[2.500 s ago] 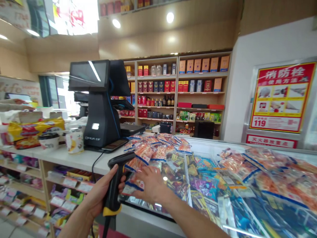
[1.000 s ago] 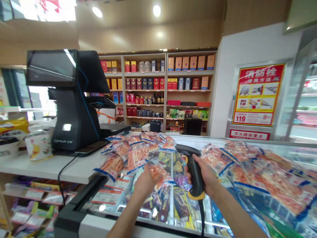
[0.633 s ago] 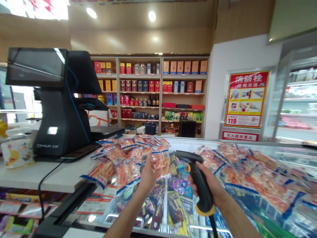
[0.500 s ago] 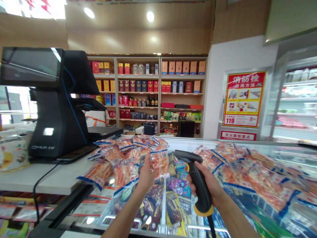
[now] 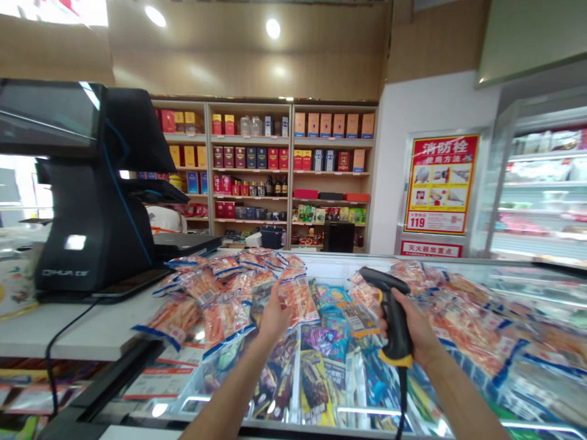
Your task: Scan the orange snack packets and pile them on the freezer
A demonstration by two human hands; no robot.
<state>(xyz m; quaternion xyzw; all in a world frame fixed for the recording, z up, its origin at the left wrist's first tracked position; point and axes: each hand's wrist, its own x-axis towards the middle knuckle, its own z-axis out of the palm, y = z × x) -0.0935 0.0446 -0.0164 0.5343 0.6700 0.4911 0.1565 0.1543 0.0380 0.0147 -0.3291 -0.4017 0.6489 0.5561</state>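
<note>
My left hand [image 5: 276,316] grips a clear, blue-edged packet of orange food [image 5: 301,299] near the middle, its barcode label facing up. My right hand [image 5: 415,324] is wrapped round a black and yellow barcode scanner [image 5: 395,318], whose head points left and whose cable hangs down. Beyond my left hand, a heap of similar packets [image 5: 224,318] lies on the glass freezer top. More of them [image 5: 463,318] spread out to the right of the scanner. Wrapped ice creams [image 5: 316,385] show below, between my forearms.
A black checkout terminal [image 5: 96,201] stands on the white counter [image 5: 101,330] at left, its cable running over the edge. Shelves of boxes [image 5: 250,159] line the back wall. A red fire-hydrant sign [image 5: 441,183] and a lit chiller [image 5: 541,183] are at right.
The scanner in my right hand has moved right, away from the packet, uncovering an orange-labelled wrapper. My left hand still holds the packet. The view has shifted slightly to the right.
</note>
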